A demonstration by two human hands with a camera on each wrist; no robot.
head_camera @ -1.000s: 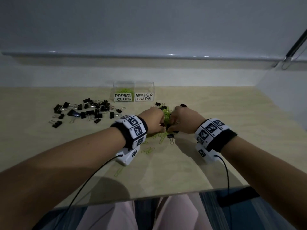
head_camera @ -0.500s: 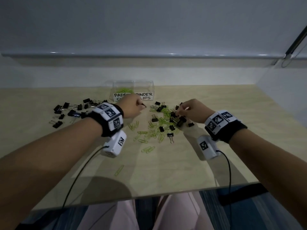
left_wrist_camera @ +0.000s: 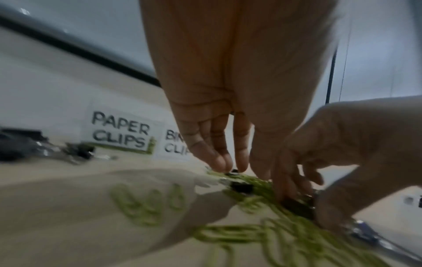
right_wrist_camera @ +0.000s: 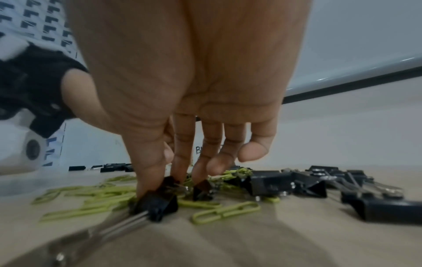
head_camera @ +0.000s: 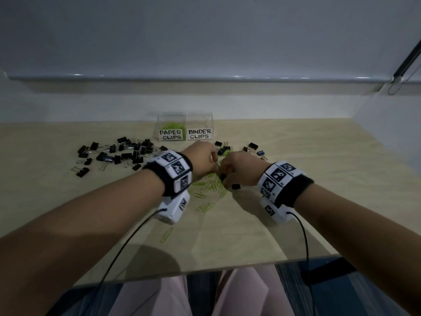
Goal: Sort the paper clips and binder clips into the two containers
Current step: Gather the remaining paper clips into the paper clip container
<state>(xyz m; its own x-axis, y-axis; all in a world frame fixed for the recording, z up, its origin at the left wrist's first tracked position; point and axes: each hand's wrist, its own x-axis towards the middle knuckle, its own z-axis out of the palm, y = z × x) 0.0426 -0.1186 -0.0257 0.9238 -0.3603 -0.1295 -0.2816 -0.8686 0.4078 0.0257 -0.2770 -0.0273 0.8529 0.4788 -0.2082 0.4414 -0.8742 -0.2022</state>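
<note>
A mixed pile of green paper clips (head_camera: pixel 211 185) and black binder clips lies mid-table. Both hands meet over it. My left hand (head_camera: pixel 205 159) points its straight fingers (left_wrist_camera: pixel 220 159) down onto the pile and grips nothing that I can make out. My right hand (head_camera: pixel 237 171) pinches a black binder clip (right_wrist_camera: pixel 157 202) between thumb and fingers, with another binder clip (right_wrist_camera: pixel 203 189) under its fingertips. Behind the pile stand two clear containers, one labelled PAPER CLIPS (head_camera: pixel 171 134) with green clips inside, one labelled BINDER CLIPS (head_camera: pixel 200 134).
Many black binder clips (head_camera: pixel 118 153) lie spread at the left of the table. A few more binder clips (head_camera: pixel 252 147) lie right of the hands. One stray paper clip (head_camera: pixel 166 234) lies near the table's front edge (head_camera: pixel 205 269). A wall closes the back.
My left hand went up toward the containers half a second ago and has come back down to the pile. My right hand has shifted left to meet it.
</note>
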